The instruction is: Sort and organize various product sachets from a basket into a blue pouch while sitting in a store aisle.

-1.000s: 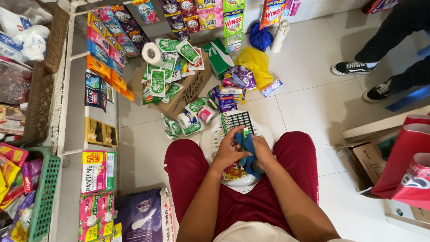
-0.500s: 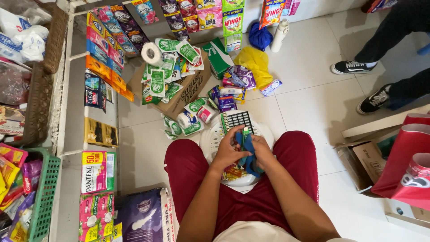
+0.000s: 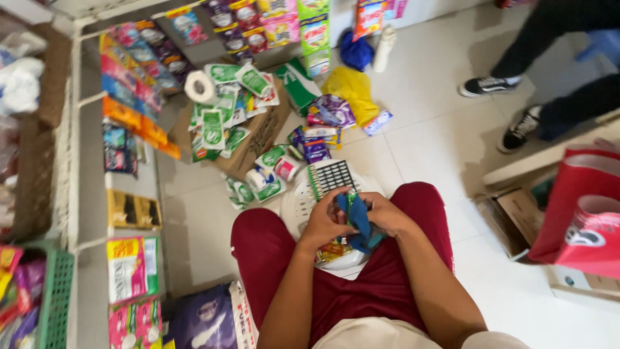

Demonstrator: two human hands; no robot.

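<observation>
So going left to right: the left hand (image 3: pixel 325 223) is curled around the left edge of a blue packet (image 3: pixel 357 220), fingers closed on it, and the right hand (image 3: pixel 386 216) pinches the same packet from the other side, so it sits squeezed between both hands over the white basket (image 3: pixel 298 203) on the lap. Its long axis runs roughly up and down in the view, top end pointing away toward the black-grid card (image 3: pixel 330 176), bottom end tilting a bit right toward the right knee
</observation>
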